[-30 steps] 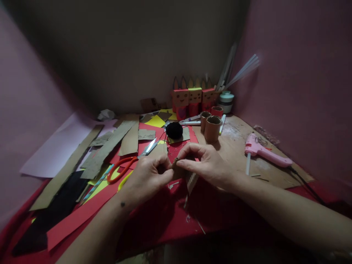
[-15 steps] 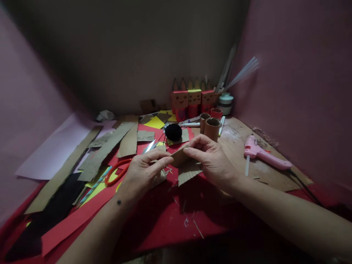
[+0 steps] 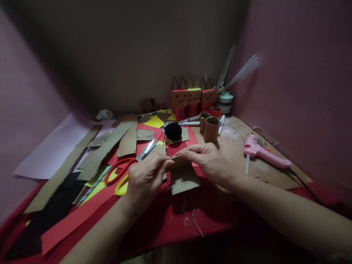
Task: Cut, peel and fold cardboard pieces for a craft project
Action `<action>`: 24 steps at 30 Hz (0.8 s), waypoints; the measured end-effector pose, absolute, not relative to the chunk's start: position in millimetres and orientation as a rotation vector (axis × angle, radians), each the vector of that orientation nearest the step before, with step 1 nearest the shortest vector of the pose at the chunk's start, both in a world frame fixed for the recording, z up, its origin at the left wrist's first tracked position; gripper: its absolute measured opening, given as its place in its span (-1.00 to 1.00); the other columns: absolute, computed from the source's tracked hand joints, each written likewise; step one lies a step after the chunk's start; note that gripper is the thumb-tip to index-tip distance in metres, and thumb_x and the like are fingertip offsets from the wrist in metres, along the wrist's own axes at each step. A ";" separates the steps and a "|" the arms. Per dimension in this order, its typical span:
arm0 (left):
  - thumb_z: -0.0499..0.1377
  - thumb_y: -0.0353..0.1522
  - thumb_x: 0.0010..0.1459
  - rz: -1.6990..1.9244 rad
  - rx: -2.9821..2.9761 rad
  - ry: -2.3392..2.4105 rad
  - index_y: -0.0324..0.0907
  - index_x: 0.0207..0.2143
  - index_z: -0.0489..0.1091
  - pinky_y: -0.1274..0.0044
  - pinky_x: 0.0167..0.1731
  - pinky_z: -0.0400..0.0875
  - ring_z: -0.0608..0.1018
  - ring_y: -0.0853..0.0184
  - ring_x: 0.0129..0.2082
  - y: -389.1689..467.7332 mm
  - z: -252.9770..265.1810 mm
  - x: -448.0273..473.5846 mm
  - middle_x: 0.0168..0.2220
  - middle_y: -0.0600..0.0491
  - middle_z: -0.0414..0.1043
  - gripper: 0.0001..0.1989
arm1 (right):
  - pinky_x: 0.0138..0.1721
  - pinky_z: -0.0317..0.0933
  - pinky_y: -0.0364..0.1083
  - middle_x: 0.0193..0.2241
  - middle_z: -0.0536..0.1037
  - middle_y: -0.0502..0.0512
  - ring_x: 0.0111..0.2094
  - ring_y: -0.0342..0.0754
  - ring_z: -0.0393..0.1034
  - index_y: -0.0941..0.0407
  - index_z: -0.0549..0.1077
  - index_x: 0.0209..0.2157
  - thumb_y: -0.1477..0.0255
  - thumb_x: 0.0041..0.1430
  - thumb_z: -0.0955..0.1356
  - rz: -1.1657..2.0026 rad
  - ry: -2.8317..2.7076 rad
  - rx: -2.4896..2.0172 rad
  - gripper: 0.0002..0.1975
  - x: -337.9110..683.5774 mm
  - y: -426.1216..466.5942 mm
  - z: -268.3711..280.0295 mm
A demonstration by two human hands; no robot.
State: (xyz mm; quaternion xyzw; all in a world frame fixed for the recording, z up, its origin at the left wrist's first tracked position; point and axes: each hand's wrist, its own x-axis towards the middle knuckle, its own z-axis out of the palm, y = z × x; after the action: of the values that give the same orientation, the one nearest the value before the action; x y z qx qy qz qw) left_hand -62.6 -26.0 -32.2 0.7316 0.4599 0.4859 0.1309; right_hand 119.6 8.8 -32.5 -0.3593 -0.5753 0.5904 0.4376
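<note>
Left hand [image 3: 146, 173]: thumb and fingers pinched on the left end of the folded cardboard piece [image 3: 185, 180], at its upper edge.
Right hand [image 3: 211, 161]: fingers laid along the same upper edge at its right end, gripping it; the thumb is partly hidden.
Folded cardboard piece: between the 2 hands, on the person's side of the black ball [image 3: 173, 131]; 1 panel is held up at the fold, the other slopes toward the person with a ragged, peeled-looking face.
Handling: should be light and fairly stiff, not slippery; the crease and thin peeled layer look likely to bend or tear first.
Best hold: probably a flat pinch at both ends of the fold, off the ragged face.
Scissors [image 3: 139, 157]: left of the black ball and nearer the person, blades parted, just beside the left hand.
Brown cardboard tubes [image 3: 212, 130]: 2, upright, right of the black ball; 1 red tube [image 3: 216, 111] stands behind them.
Glue gun [image 3: 264, 154]: pink, well to the right of the black ball.
Cardboard-headed figures [image 3: 180, 99]: 3 in a row, behind the black ball.
Desk [image 3: 154, 229]: red-covered, with fibre bits on the person's side of the black ball.
</note>
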 end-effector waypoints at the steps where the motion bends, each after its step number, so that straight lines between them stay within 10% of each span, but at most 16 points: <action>1: 0.24 -0.45 0.08 1.409 2.139 1.339 -0.06 -0.40 0.55 0.55 -0.44 0.32 0.46 0.36 -0.55 -25.8 -32.9 -62.8 -0.54 0.12 0.50 -0.88 | -0.25 0.30 -0.05 -0.39 0.62 0.08 -0.33 -0.06 0.46 0.13 0.61 -0.41 0.30 0.06 0.43 1.450 -1.465 -0.901 -0.82 120.0 9.9 -33.6; 11: 0.23 -0.42 0.09 1.313 1.997 1.337 -0.07 -0.41 0.56 0.53 -0.41 0.31 0.43 0.35 -0.52 -23.9 -32.6 -57.1 -0.51 0.10 0.49 -0.89 | -0.33 0.30 -0.11 -0.43 0.61 0.06 -0.41 -0.10 0.46 0.13 0.56 -0.36 0.41 0.22 0.33 0.732 -1.842 -0.820 -0.84 120.4 8.1 -51.1; 24: 0.08 -0.40 0.21 1.088 2.535 1.367 -0.13 -0.41 0.44 0.52 -0.42 0.27 0.45 0.32 -0.50 -10.7 -50.6 -65.1 -0.50 0.03 0.45 -0.83 | -0.40 0.18 -0.07 -0.48 0.58 0.10 -0.48 -0.08 0.39 0.11 0.58 -0.41 0.52 0.18 0.31 0.800 -2.171 -0.970 -0.80 126.1 19.6 -44.5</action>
State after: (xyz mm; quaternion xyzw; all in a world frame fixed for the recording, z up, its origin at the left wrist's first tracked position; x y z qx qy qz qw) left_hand -65.1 -10.7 -50.6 0.8229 0.4438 0.3532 0.0316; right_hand 126.1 19.6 -44.5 -0.3676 -0.8224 0.3029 0.3112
